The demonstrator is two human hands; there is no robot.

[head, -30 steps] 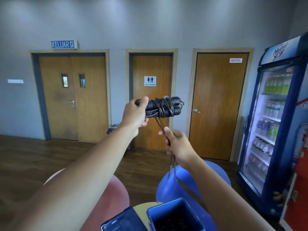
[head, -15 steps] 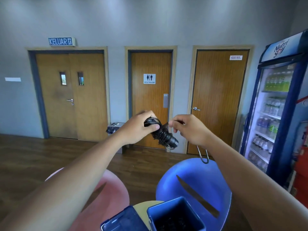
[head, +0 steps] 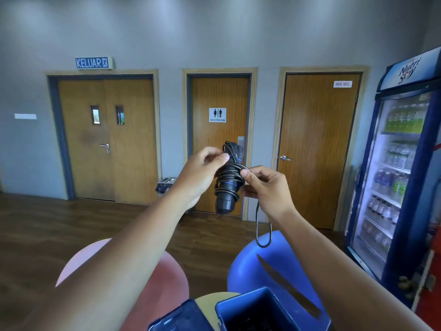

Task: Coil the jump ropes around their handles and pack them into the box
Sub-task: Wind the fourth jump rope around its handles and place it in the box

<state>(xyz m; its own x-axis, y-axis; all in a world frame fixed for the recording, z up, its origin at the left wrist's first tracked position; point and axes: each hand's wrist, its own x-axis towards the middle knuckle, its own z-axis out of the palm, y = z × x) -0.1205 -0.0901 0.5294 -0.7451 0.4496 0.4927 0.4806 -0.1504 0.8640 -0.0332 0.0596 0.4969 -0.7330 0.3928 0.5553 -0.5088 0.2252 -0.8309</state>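
Note:
A black jump rope [head: 228,180] is held in mid-air in front of me, its cord wound in several turns around the paired handles, which stand nearly upright. My left hand [head: 201,173] grips the handles near their upper end. My right hand [head: 265,187] pinches the cord against the bundle's right side. A short loop of loose cord [head: 263,231] hangs below my right hand. The open blue box [head: 241,306] sits low in the frame, dark rope visible inside it.
The box's blue lid [head: 176,317] lies to its left on a small round table [head: 216,297]. A pink chair [head: 167,278] and a blue chair [head: 269,266] stand behind it. A drinks fridge [head: 401,163] is on the right, three wooden doors ahead.
The bundle went from lying level to nearly upright, first dropping lower. My right hand carried the cord around it, and the hanging tail is now a short loop.

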